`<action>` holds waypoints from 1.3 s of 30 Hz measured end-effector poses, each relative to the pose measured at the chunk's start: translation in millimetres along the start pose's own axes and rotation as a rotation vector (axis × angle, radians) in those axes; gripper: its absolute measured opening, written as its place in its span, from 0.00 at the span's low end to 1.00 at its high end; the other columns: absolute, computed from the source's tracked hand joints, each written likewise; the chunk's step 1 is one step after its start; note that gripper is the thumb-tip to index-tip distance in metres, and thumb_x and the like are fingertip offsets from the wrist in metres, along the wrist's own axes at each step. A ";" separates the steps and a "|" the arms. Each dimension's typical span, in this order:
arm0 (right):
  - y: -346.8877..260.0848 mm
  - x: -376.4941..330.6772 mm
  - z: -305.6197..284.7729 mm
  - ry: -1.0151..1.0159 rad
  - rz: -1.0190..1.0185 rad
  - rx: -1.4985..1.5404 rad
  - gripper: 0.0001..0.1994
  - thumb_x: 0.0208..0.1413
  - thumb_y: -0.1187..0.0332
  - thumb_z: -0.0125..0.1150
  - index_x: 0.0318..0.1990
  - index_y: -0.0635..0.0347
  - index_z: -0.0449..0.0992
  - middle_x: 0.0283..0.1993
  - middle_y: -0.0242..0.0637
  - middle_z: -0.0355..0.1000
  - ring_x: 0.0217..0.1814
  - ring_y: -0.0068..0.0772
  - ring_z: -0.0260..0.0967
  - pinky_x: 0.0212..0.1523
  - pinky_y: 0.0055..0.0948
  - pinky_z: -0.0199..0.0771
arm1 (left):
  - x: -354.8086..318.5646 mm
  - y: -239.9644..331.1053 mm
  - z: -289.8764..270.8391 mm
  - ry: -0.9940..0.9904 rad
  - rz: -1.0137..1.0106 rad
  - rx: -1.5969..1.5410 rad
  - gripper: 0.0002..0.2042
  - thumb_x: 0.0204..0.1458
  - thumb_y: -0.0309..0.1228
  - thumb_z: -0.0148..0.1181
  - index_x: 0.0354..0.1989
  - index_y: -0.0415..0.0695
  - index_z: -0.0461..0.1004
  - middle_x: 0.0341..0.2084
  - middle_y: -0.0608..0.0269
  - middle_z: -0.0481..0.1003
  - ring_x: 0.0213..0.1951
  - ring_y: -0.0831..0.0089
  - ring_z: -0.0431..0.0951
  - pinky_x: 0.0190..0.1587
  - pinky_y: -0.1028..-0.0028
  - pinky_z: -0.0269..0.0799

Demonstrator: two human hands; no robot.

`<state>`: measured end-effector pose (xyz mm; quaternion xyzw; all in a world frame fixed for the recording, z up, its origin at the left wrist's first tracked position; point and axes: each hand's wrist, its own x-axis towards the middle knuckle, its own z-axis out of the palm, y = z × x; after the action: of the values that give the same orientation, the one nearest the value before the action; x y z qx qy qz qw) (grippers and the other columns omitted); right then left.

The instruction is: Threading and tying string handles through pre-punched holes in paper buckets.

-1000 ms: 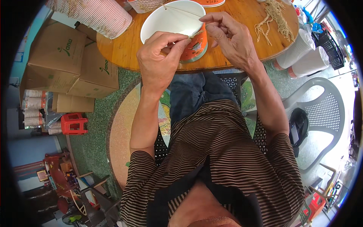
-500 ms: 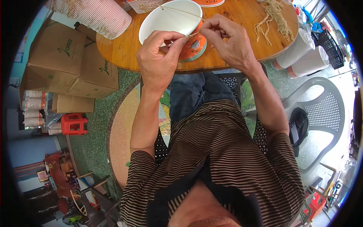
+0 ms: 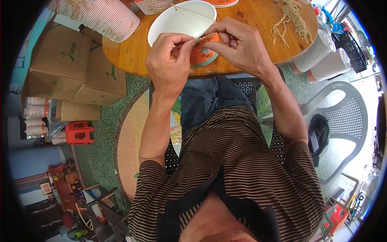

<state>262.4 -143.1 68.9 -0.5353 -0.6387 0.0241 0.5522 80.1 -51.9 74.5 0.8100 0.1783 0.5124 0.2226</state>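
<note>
A paper bucket [image 3: 181, 25], white inside and orange printed outside, lies tilted on the wooden table with its mouth facing the far left. A thin tan paper cord [image 3: 196, 13] stretches across its mouth from the far rim to the near right rim. My left hand [image 3: 170, 56] pinches a short end of cord between thumb and forefinger at the near rim. The cord runs into my right hand [image 3: 241, 46], whose curled fingers seem to hold it while thumb and forefinger stand apart. The exact grip is partly hidden.
Nested paper buckets [image 3: 100, 18] lie at the table's far left. Loose cords [image 3: 296, 20] hang in a bunch at the right of the wooden table [image 3: 258, 12]. Cardboard boxes [image 3: 58, 60] stand left, a grey plastic chair [image 3: 342, 121] right, and wrapped bucket stacks [image 3: 328, 66] beyond it.
My right hand has shifted slightly left and its thumb and forefinger have spread apart around the cord. The left hand keeps its pinch; the bucket has barely moved.
</note>
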 end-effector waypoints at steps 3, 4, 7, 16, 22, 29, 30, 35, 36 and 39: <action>0.0 -0.4 2.6 -0.010 -0.055 -0.035 0.10 0.55 0.72 0.76 0.44 0.61 0.86 0.24 0.22 0.60 0.25 0.13 0.52 0.25 0.22 0.54 | -0.2 -3.4 1.7 -0.006 0.046 0.038 0.04 0.55 0.20 0.70 0.36 0.38 0.80 0.33 0.61 0.80 0.33 0.71 0.81 0.36 0.73 0.78; 0.3 -0.6 4.1 0.009 -0.082 -0.017 0.08 0.55 0.72 0.76 0.42 0.61 0.86 0.23 0.23 0.60 0.24 0.13 0.52 0.25 0.22 0.54 | -0.4 -4.7 2.5 -0.010 0.076 0.046 0.05 0.54 0.21 0.71 0.35 0.39 0.79 0.33 0.60 0.80 0.33 0.66 0.81 0.34 0.70 0.78; 6.7 -3.5 11.0 0.045 -0.109 0.030 0.07 0.55 0.71 0.75 0.39 0.62 0.86 0.22 0.24 0.62 0.24 0.13 0.53 0.24 0.22 0.54 | -2.0 -7.7 3.3 -0.049 0.095 0.099 0.06 0.56 0.23 0.70 0.36 0.40 0.78 0.33 0.60 0.79 0.35 0.62 0.78 0.38 0.66 0.75; -1.4 -4.4 -0.4 -0.079 0.074 -0.042 0.08 0.52 0.64 0.74 0.36 0.56 0.84 0.22 0.32 0.73 0.22 0.27 0.68 0.26 0.29 0.70 | -1.4 -5.0 -2.3 -0.162 0.002 0.047 0.05 0.58 0.22 0.67 0.37 0.39 0.75 0.34 0.60 0.78 0.34 0.61 0.77 0.39 0.65 0.74; -0.3 -4.9 6.7 -0.027 -0.071 -0.010 0.07 0.55 0.67 0.74 0.38 0.58 0.84 0.22 0.28 0.68 0.23 0.21 0.65 0.25 0.25 0.65 | 5.1 -5.2 -10.0 -0.219 0.027 -0.024 0.05 0.57 0.17 0.64 0.37 0.37 0.74 0.32 0.57 0.77 0.34 0.60 0.79 0.36 0.66 0.75; 2.2 -5.3 8.1 -0.017 -0.161 -0.123 0.06 0.55 0.68 0.75 0.39 0.57 0.86 0.22 0.29 0.75 0.19 0.14 0.59 0.22 0.21 0.62 | 4.6 -6.6 -10.8 -0.215 0.032 0.001 0.05 0.57 0.16 0.63 0.36 0.37 0.73 0.32 0.56 0.77 0.34 0.59 0.79 0.38 0.64 0.74; 2.4 -5.3 7.6 -0.016 -0.161 -0.124 0.06 0.55 0.68 0.75 0.39 0.57 0.86 0.22 0.29 0.75 0.19 0.14 0.59 0.22 0.21 0.62 | 4.8 -6.8 -10.5 -0.214 0.041 0.013 0.05 0.57 0.16 0.63 0.36 0.37 0.73 0.32 0.56 0.77 0.34 0.58 0.78 0.38 0.63 0.73; 6.9 -4.7 6.1 -0.012 -0.222 -0.131 0.05 0.54 0.68 0.74 0.38 0.53 0.86 0.16 0.25 0.59 0.18 0.16 0.54 0.21 0.23 0.57 | 6.3 -7.4 -9.4 -0.235 0.065 0.033 0.04 0.58 0.17 0.62 0.36 0.38 0.73 0.32 0.56 0.76 0.35 0.57 0.77 0.39 0.62 0.72; 5.2 -4.4 4.3 -0.012 -0.223 -0.130 0.05 0.54 0.68 0.74 0.38 0.53 0.86 0.16 0.25 0.59 0.18 0.16 0.54 0.21 0.23 0.57 | 5.1 -8.7 -10.3 -0.238 0.046 0.039 0.04 0.59 0.18 0.62 0.36 0.38 0.73 0.32 0.57 0.76 0.35 0.57 0.77 0.39 0.62 0.72; -0.5 -2.0 -6.9 -0.112 -0.159 -0.148 0.07 0.55 0.71 0.71 0.41 0.56 0.84 0.18 0.23 0.59 0.19 0.15 0.54 0.22 0.21 0.58 | 5.7 -7.1 -16.6 -0.229 -0.029 0.010 0.04 0.59 0.20 0.64 0.37 0.37 0.73 0.32 0.57 0.78 0.35 0.58 0.78 0.39 0.63 0.73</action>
<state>266.7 -148.6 70.5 -0.5200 -0.7090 -0.0372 0.4749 66.9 -40.0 81.2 0.8617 0.1661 0.4122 0.2451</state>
